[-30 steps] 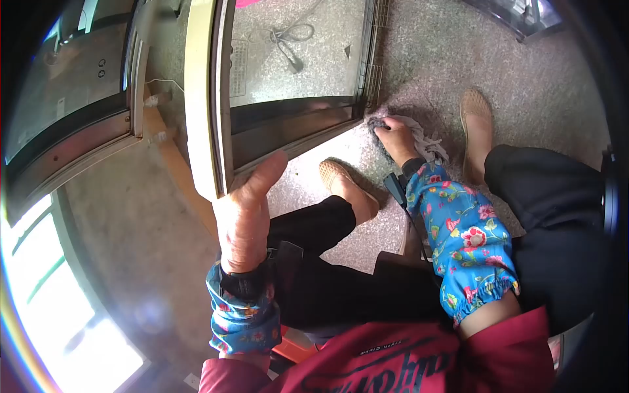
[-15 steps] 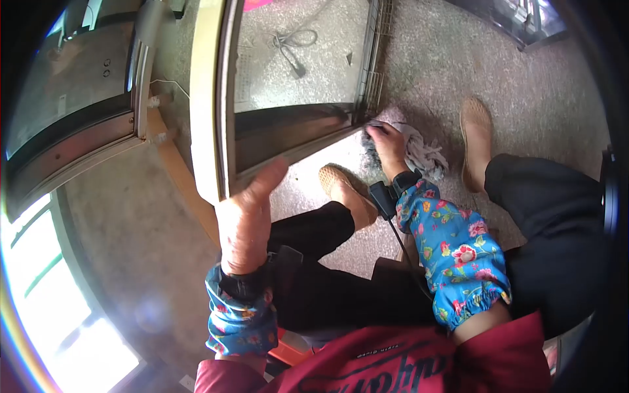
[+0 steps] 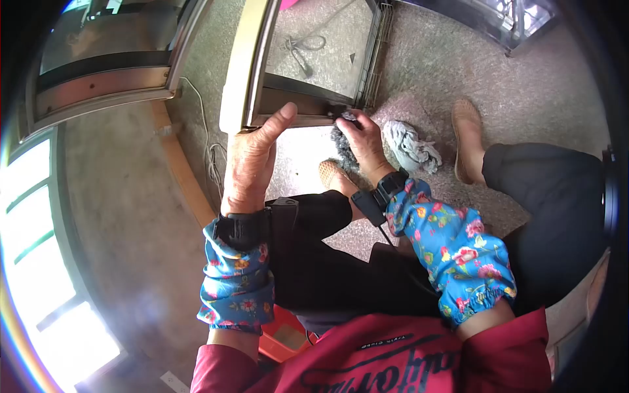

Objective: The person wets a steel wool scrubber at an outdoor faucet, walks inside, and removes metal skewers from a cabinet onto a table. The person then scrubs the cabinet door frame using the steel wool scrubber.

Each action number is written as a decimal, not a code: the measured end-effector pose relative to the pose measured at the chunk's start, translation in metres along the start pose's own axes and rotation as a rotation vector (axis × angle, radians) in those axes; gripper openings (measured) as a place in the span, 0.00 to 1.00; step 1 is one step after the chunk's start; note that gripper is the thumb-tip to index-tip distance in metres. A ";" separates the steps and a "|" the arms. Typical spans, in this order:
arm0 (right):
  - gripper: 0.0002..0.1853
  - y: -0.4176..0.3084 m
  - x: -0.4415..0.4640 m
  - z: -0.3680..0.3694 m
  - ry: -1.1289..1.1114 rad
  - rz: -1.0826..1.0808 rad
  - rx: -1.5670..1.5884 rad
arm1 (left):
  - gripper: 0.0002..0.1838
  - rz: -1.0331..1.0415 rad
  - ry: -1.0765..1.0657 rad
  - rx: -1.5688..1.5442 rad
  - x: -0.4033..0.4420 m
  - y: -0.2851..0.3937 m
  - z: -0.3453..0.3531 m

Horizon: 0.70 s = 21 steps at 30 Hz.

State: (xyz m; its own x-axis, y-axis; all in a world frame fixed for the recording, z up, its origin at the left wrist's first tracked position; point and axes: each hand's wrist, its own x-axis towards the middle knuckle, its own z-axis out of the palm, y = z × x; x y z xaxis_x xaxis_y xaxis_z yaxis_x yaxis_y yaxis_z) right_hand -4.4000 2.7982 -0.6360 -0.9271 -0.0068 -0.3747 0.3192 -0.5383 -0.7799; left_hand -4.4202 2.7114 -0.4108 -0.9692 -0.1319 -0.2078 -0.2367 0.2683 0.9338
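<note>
A metal frame with a glass panel, cream along its left side, stands tilted before me. My left hand grips its lower left corner, thumb lying over the bottom rail. My right hand is closed around a dark grey, fuzzy rag and presses it at the bottom rail near the lower right corner. Part of the rag is hidden behind the fingers. On the floor just right of that hand lies a crumpled light grey cloth.
Another framed panel stands at the upper left. A white cord and a wooden strip run along the floor there. A dark-framed object is at the upper right. Below my left arm is something red.
The frame's near edge has shifted up and right in view. My right hand has moved left along the bottom rail with the dark rag, away from the light cloth.
</note>
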 end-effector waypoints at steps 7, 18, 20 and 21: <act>0.09 0.028 0.006 0.002 0.158 -0.015 -0.053 | 0.29 0.022 -0.008 -0.348 0.009 -0.040 -0.010; 0.10 -0.051 -0.019 0.039 0.043 -0.443 -0.260 | 0.36 0.029 -0.073 -0.388 0.016 -0.038 0.000; 0.11 -0.025 -0.008 0.007 0.025 -0.387 -0.369 | 0.32 0.117 -0.031 -0.302 0.023 -0.056 -0.010; 0.11 -0.029 -0.007 0.006 0.023 -0.386 -0.444 | 0.30 0.203 -0.013 -0.164 0.027 -0.055 -0.010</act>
State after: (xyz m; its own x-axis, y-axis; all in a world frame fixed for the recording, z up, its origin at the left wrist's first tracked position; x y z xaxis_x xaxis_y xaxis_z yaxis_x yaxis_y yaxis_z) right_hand -4.4037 2.8088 -0.6071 -0.9897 0.1402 -0.0290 0.0159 -0.0933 -0.9955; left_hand -4.4324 2.6832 -0.4649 -0.9968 -0.0785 -0.0139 -0.0240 0.1299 0.9912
